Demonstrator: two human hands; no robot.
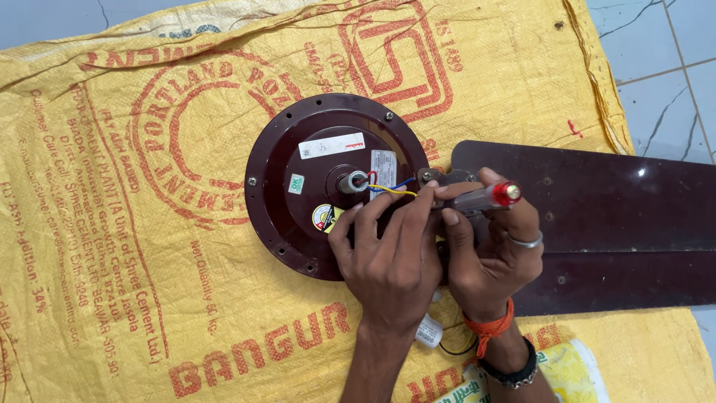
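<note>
Overhead, head view. Maroon fan motor (313,179) lies flat on a yellow sack (112,224), which is spread over pale floor tiles (664,60). All places below are given from the motor.

At its centre: a short grey shaft (350,182) with red, blue and yellow wires (391,188) running out toward its right rim. Stickers on its face, white, green and round yellow.

Right of it: dark fan blades (611,224), reaching to the frame edge; a metal bracket (440,177) sits where the blade meets the motor's rim.

Left hand (391,257): lies over the motor's lower right rim, fingers bent and pressed down on the housing, fingertips close to the wires. Closed on anything? Cannot tell.

Right hand (488,250): just right of the motor's rim, touching the left hand. Curled tight around a screwdriver (485,198) with clear handle and red end cap, lying roughly level, its tip end hidden behind the fingers near the bracket. Ring on one finger; orange thread and dark band on the wrist.

Below the motor, between the wrists: a small white part (429,330) with a black lead.
</note>
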